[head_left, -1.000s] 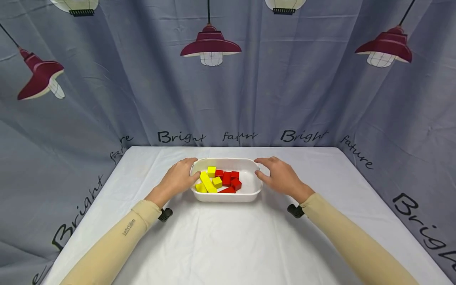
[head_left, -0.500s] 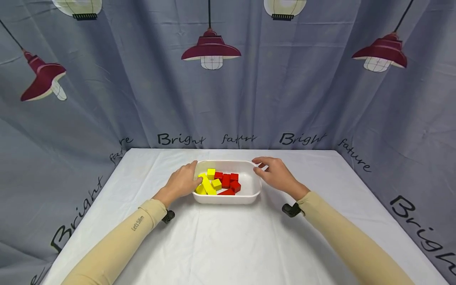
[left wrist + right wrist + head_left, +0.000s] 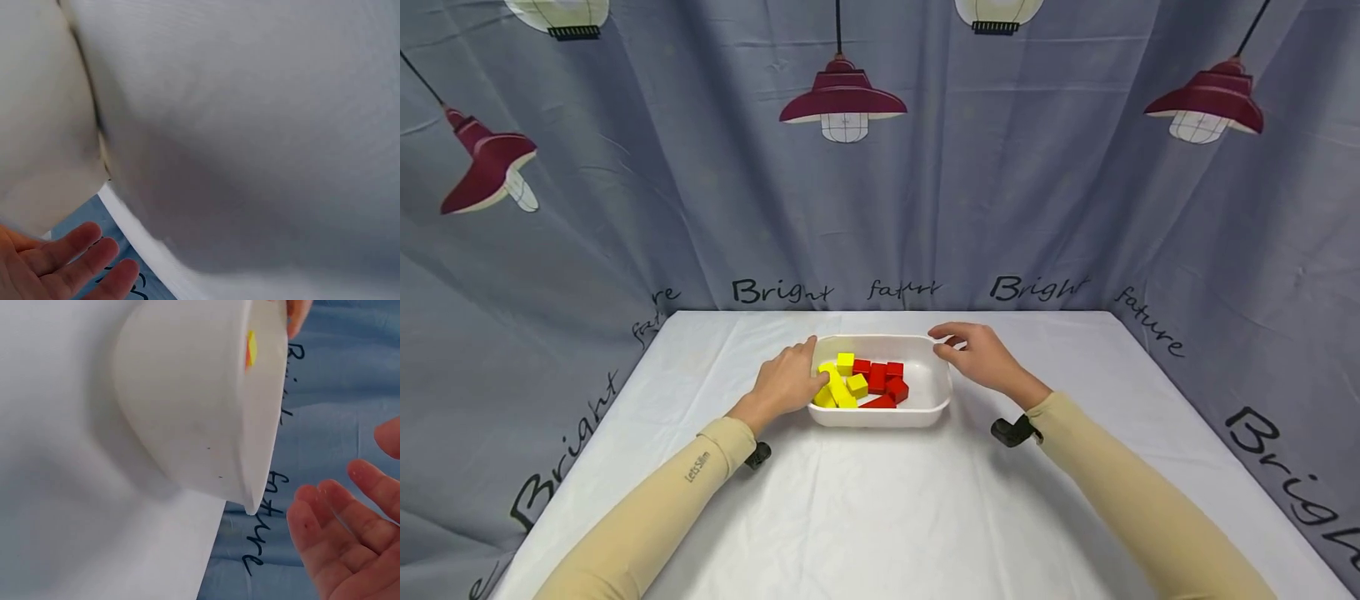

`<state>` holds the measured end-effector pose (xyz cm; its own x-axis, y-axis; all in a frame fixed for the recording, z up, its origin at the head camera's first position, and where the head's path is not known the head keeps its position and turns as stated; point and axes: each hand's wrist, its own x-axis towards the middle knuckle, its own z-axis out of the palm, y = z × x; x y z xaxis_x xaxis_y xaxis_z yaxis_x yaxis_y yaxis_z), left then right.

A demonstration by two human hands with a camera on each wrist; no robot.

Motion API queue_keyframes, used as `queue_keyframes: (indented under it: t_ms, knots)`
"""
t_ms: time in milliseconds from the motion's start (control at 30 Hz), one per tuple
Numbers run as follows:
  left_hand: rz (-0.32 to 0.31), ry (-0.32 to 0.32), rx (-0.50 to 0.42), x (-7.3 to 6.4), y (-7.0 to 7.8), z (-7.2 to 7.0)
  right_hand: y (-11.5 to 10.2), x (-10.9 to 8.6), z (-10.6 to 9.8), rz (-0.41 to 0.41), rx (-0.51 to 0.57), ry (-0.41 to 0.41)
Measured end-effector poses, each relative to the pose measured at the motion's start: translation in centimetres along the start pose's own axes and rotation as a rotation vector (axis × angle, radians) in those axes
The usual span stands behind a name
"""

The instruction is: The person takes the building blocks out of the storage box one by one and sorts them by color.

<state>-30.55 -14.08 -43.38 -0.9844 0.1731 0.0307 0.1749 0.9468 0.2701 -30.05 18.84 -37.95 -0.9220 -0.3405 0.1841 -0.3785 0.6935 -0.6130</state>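
Grey curtain (image 3: pixel 880 217) behind the table (image 3: pixel 880 517) — left hand (image 3: pixel 782 382) gripping a tray (image 3: pixel 880 419), right hand (image 3: pixel 983 358) loose beside it; blocks (image 3: pixel 877 377) inside, between both hands.

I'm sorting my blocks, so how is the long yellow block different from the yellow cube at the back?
The long yellow block is stretched out; the yellow cube is stubby. The long yellow block slants toward the front, while the yellow cube sits farther back. Both are yellow and in the white box.
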Motion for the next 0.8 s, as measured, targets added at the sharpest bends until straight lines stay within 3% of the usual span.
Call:
queue_keyframes:
  t_ms: [333,800]
  knots:
    - [-0.026,0.006,0.003,-0.3,0.1,0.4,0.2,1.6,0.1,0.186,0.214,-0.086]
    - [-0.049,0.003,0.013,-0.4,0.3,0.5,0.1,4.5,2.2,0.278,0.380,-0.182]
